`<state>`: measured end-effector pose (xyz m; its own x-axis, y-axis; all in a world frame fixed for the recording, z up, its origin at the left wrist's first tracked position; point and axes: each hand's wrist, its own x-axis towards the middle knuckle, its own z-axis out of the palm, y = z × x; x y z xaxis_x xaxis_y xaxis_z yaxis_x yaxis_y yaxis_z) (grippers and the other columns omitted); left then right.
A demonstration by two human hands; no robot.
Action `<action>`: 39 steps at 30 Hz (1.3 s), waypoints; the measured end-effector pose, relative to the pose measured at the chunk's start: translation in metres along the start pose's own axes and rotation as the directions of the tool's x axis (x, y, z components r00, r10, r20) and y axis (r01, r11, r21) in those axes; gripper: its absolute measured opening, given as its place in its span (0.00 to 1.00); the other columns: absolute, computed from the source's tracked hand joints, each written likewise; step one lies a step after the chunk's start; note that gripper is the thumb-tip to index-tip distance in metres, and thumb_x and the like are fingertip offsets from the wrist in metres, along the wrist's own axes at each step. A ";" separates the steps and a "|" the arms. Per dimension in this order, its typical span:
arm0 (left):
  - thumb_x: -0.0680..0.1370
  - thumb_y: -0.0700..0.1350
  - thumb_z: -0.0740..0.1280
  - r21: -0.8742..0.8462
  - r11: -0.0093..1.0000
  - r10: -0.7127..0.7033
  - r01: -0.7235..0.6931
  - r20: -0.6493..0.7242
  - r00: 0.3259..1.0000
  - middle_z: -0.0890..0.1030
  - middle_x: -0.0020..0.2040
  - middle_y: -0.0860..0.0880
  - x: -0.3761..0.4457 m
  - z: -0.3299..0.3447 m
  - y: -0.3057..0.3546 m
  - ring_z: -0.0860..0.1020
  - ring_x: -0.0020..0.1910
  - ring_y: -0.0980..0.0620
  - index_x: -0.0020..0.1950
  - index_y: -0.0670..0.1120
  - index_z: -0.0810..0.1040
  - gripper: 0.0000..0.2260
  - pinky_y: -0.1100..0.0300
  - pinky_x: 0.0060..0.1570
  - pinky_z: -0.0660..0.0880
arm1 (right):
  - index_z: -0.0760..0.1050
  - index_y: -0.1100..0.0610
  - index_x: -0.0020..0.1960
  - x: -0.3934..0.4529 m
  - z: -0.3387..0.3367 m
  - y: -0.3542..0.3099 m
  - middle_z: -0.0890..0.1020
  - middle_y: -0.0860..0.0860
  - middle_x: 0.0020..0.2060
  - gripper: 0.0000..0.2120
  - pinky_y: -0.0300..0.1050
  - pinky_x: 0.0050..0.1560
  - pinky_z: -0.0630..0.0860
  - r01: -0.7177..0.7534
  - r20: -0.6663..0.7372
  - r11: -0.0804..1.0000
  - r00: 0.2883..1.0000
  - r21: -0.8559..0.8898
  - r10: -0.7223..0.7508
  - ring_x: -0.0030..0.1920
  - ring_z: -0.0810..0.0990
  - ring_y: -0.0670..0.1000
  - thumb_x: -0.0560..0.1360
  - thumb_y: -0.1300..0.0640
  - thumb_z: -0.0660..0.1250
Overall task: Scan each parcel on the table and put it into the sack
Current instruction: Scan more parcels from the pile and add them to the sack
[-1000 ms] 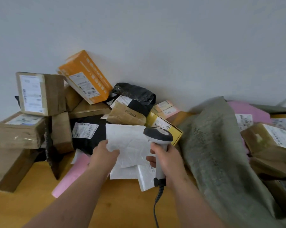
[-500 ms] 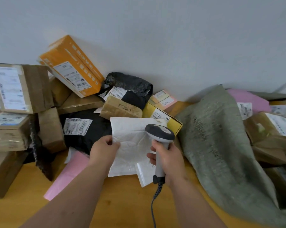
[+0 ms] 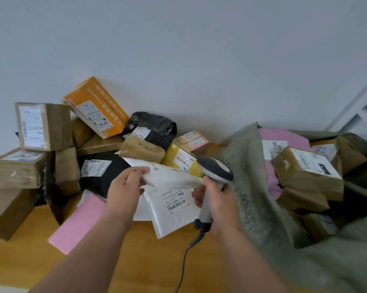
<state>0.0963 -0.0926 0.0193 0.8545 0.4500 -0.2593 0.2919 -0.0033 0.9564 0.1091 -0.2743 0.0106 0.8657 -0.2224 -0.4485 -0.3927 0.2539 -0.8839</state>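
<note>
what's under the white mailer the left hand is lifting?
Under the lifted white mailer lies a second white mailer, barcode label up, on the table. Its upper edge is covered.

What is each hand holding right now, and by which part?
Left hand pinches the white mailer by its left edge; right hand grips the scanner by its handle.

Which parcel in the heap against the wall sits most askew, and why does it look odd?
The orange box at the back left: it leans tilted against the wall on one edge, propped on brown cartons, not lying flat.
</note>
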 end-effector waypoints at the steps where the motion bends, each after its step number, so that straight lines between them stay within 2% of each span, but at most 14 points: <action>1: 0.80 0.46 0.63 -0.015 1.000 0.007 -0.007 -0.008 1.000 0.84 0.47 0.50 -0.008 0.004 -0.001 0.82 0.51 0.47 0.45 0.53 0.84 0.10 0.45 0.56 0.79 | 0.79 0.60 0.55 -0.004 -0.008 0.000 0.86 0.57 0.45 0.10 0.43 0.40 0.83 0.000 0.010 1.000 1.000 -0.005 0.000 0.37 0.85 0.49 0.77 0.56 0.70; 4: 0.79 0.45 0.69 0.044 0.996 0.078 -0.076 -0.047 0.996 0.83 0.46 0.50 -0.031 0.014 -0.005 0.82 0.47 0.41 0.45 0.53 0.78 0.04 0.39 0.50 0.80 | 0.79 0.60 0.54 -0.015 -0.030 -0.003 0.86 0.59 0.46 0.09 0.44 0.40 0.83 0.003 0.044 1.000 0.999 -0.018 -0.003 0.36 0.85 0.49 0.78 0.55 0.70; 6: 0.78 0.42 0.70 0.038 0.995 0.097 -0.093 -0.113 0.989 0.80 0.48 0.44 -0.043 0.019 -0.007 0.82 0.44 0.39 0.49 0.49 0.72 0.07 0.38 0.46 0.80 | 0.79 0.60 0.52 -0.022 -0.043 -0.005 0.86 0.58 0.45 0.08 0.45 0.41 0.83 0.009 0.057 1.000 0.998 -0.019 -0.007 0.36 0.84 0.50 0.77 0.56 0.70; 9: 0.78 0.39 0.70 -0.012 0.995 0.095 -0.099 -0.168 0.981 0.78 0.50 0.44 -0.061 0.026 -0.008 0.79 0.40 0.47 0.59 0.46 0.70 0.14 0.48 0.39 0.78 | 0.78 0.61 0.51 -0.033 -0.060 -0.009 0.83 0.59 0.41 0.07 0.46 0.38 0.82 0.024 0.087 1.000 0.996 0.002 -0.024 0.35 0.84 0.51 0.78 0.56 0.69; 11: 0.79 0.37 0.68 -0.076 0.993 0.073 -0.085 -0.143 0.987 0.80 0.51 0.47 -0.072 0.029 -0.011 0.81 0.43 0.48 0.66 0.48 0.69 0.18 0.52 0.40 0.79 | 0.78 0.61 0.51 -0.040 -0.070 -0.011 0.82 0.59 0.39 0.07 0.44 0.35 0.82 0.014 0.110 1.000 0.994 0.011 -0.015 0.34 0.84 0.53 0.78 0.56 0.68; 12: 0.79 0.36 0.67 -0.105 0.992 0.059 -0.072 -0.120 0.991 0.81 0.52 0.48 -0.074 0.029 -0.014 0.83 0.46 0.46 0.65 0.49 0.71 0.16 0.50 0.43 0.80 | 0.78 0.61 0.51 -0.044 -0.074 -0.011 0.82 0.59 0.38 0.07 0.45 0.35 0.82 0.008 0.120 1.000 0.993 0.008 -0.009 0.35 0.84 0.54 0.79 0.57 0.68; 15: 0.80 0.36 0.66 -0.196 0.980 -0.004 -0.013 -0.087 0.996 0.84 0.52 0.49 -0.083 0.029 -0.019 0.84 0.50 0.44 0.55 0.49 0.79 0.09 0.42 0.52 0.81 | 0.79 0.63 0.51 -0.053 -0.084 -0.013 0.85 0.62 0.39 0.09 0.46 0.35 0.81 0.010 0.152 0.999 0.988 -0.043 -0.004 0.37 0.86 0.57 0.78 0.57 0.67; 21: 0.80 0.36 0.65 -0.278 0.961 -0.050 0.012 -0.132 0.990 0.83 0.52 0.45 -0.081 0.025 -0.021 0.82 0.54 0.39 0.50 0.49 0.77 0.07 0.36 0.55 0.78 | 0.78 0.66 0.50 -0.068 -0.096 -0.015 0.83 0.61 0.36 0.11 0.47 0.34 0.81 0.047 0.212 0.995 0.977 -0.089 -0.027 0.33 0.85 0.56 0.78 0.57 0.67; 29: 0.80 0.36 0.65 -0.336 0.942 -0.049 0.007 -0.116 0.992 0.82 0.55 0.42 -0.070 0.011 -0.010 0.80 0.57 0.38 0.50 0.48 0.77 0.07 0.36 0.57 0.77 | 0.80 0.62 0.48 -0.085 -0.093 -0.012 0.83 0.60 0.35 0.06 0.50 0.37 0.78 0.147 0.316 0.976 0.944 -0.158 -0.091 0.34 0.82 0.58 0.78 0.59 0.66; 31: 0.80 0.35 0.65 -0.343 0.939 -0.051 0.009 -0.113 0.992 0.82 0.55 0.43 -0.068 0.007 -0.012 0.81 0.55 0.40 0.51 0.48 0.77 0.07 0.37 0.56 0.78 | 0.79 0.63 0.45 -0.091 -0.089 -0.009 0.82 0.60 0.34 0.07 0.50 0.36 0.77 0.157 0.340 0.973 0.936 -0.167 -0.093 0.33 0.81 0.58 0.78 0.60 0.66; 34: 0.80 0.35 0.65 -0.348 0.938 -0.054 0.012 -0.111 0.992 0.83 0.54 0.44 -0.067 0.000 -0.014 0.82 0.54 0.40 0.50 0.48 0.77 0.08 0.38 0.55 0.79 | 0.79 0.65 0.46 -0.099 -0.084 -0.004 0.81 0.60 0.34 0.07 0.48 0.34 0.77 0.180 0.359 0.965 0.928 -0.190 -0.103 0.32 0.81 0.57 0.79 0.61 0.66; 39: 0.80 0.35 0.65 -0.362 0.932 -0.061 0.018 -0.108 0.992 0.83 0.54 0.43 -0.067 -0.009 -0.015 0.82 0.54 0.41 0.51 0.47 0.77 0.08 0.39 0.55 0.79 | 0.79 0.63 0.42 -0.105 -0.078 -0.003 0.81 0.61 0.34 0.09 0.48 0.35 0.76 0.173 0.361 0.966 0.928 -0.190 -0.095 0.33 0.81 0.58 0.79 0.61 0.65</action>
<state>0.0309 -0.1148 0.0239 0.7841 0.5428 -0.3010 0.1321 0.3278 0.9355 -0.0047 -0.3248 0.0504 0.9526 0.1088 -0.2840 -0.2885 0.0279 -0.9571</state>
